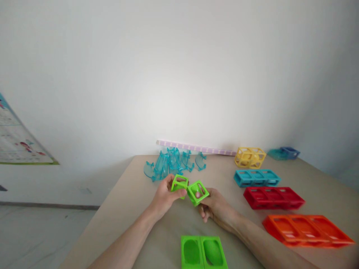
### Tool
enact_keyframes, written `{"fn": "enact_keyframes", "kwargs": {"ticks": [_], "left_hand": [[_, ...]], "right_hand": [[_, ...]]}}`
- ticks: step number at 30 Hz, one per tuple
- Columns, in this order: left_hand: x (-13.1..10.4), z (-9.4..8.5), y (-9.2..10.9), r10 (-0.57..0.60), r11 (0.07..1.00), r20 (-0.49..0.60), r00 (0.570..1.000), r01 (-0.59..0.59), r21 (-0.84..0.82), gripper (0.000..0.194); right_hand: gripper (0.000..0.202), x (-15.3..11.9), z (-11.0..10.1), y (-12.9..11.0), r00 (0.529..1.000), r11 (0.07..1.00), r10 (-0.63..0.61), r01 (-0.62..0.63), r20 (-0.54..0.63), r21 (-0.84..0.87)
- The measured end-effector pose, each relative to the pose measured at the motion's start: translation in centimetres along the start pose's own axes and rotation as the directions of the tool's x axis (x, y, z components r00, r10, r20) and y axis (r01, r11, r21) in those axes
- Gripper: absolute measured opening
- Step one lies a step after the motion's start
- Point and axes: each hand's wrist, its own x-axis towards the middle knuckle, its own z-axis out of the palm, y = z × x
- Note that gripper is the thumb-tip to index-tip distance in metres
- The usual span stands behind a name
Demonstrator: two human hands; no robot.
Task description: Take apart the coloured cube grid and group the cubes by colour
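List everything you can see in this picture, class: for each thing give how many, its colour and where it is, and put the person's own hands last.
green cube frames: two, bright green, held together above the table's middle, one in each hand
green block pair: one joined pair, green, near table edge
clear curved pieces: a heap, count unclear, teal, far side of table
striped strip: one, lilac and white, against the wall
yellow block: one, far right
teal block: one, right, in front of the yellow
red block: one, right
orange block: one, near right
blue pieces: blurred, far right corner
poster: one, left wall
table: one, beige
left hand: holds left cube
right hand: holds right cube
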Motion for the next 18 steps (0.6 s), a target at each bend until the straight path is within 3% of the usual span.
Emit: {"fn": "enact_keyframes", "kwargs": {"ticks": [6,11,15,18], "left_hand": [[-0.2,0.5,-0.2,0.031,0.986,0.048,0.998,-0.023,-0.167,0.037],[-0.4,1.5,0.1,-0.022,0.954,0.1,0.995,0.05,-0.295,0.036],[-0.6,1.4,0.5,-0.087,0.944,0.175,0.981,0.137,-0.299,0.039],[-0.9,1.1,0.4,-0.11,0.95,0.154,0.982,0.149,-0.274,0.051]], "right_hand": [[0.05,-0.5,-1.0,0.2,0.986,0.995,0.097,-0.1,0.137,0.015],[0.055,-0.6,-1.8,-0.2,0.963,0.988,0.128,-0.144,0.235,0.051],[0.056,-1.1,-1.8,-0.3,0.937,0.982,0.16,-0.184,0.311,0.051],[0.056,-1.4,-1.3,-0.1,0.927,0.982,0.161,-0.185,0.338,0.04]]}}
